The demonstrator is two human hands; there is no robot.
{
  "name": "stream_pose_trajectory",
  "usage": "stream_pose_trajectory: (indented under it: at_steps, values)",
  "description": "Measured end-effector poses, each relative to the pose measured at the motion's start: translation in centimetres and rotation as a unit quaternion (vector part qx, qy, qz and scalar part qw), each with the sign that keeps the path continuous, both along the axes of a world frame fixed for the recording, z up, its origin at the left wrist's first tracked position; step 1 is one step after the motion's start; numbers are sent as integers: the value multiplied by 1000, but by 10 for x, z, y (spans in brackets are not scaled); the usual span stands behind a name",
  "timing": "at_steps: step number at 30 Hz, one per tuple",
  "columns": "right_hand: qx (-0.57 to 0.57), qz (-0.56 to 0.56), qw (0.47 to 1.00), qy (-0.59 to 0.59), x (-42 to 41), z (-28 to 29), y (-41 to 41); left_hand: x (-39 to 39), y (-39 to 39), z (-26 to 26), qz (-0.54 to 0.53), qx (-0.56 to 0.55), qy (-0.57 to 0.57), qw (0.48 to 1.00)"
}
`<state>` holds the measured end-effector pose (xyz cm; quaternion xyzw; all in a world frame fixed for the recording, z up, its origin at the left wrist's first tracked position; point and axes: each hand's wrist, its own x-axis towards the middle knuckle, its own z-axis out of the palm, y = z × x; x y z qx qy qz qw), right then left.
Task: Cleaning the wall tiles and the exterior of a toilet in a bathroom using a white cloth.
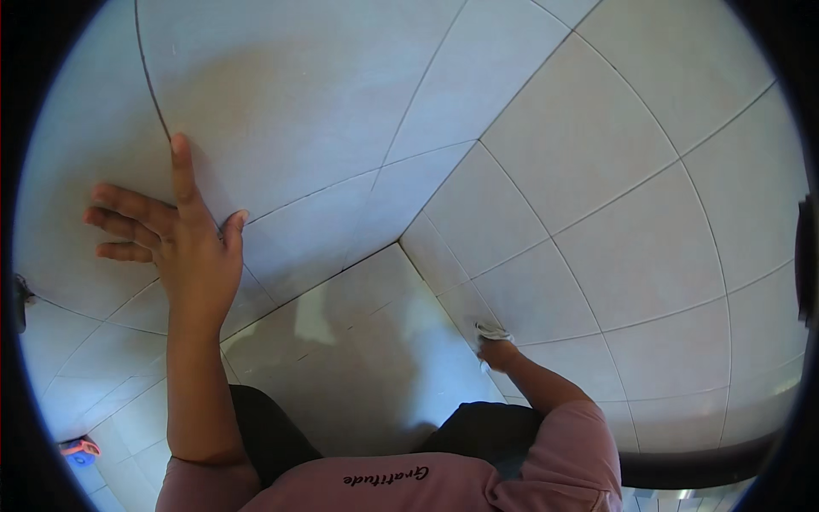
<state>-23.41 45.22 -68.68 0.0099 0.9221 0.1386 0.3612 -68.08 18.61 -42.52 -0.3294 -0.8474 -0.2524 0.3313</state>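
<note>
My left hand [198,237] rests against the pale tiled wall [301,96] at the left, its fingers spread and nothing held. Low on the right-hand tiled wall [614,179], close to where it meets the floor, my right hand [497,354] is closed on a white cloth [494,331]. Part of the cloth shows above the hand and a bit below it. Between my knees lies the glossy tiled floor [358,345], with shadows and bright reflections on it. The two walls meet in a corner ahead of me.
A blue and orange object [81,451], too small to identify, lies at the lower left. A dark fixture [22,303] sits at the far left edge. A dark curved edge [704,467] runs along the lower right, with light slats below it.
</note>
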Motion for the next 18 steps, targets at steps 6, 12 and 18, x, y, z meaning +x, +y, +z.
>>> stream_pose_trajectory:
  at_steps: [6, 12, 18]
  values:
    - [-56, -264, 956, 113, -57, 126, -39, -2, 10, 0, -10, 13, 11, 1000]
    - [125, -83, 786, 599, -175, 360, -39, -8, 7, -4, -6, 8, 9, 1000]
    - [393, -54, 770, 500, -160, 304, 39, -3, 13, 1, -1, 10, 6, 1000]
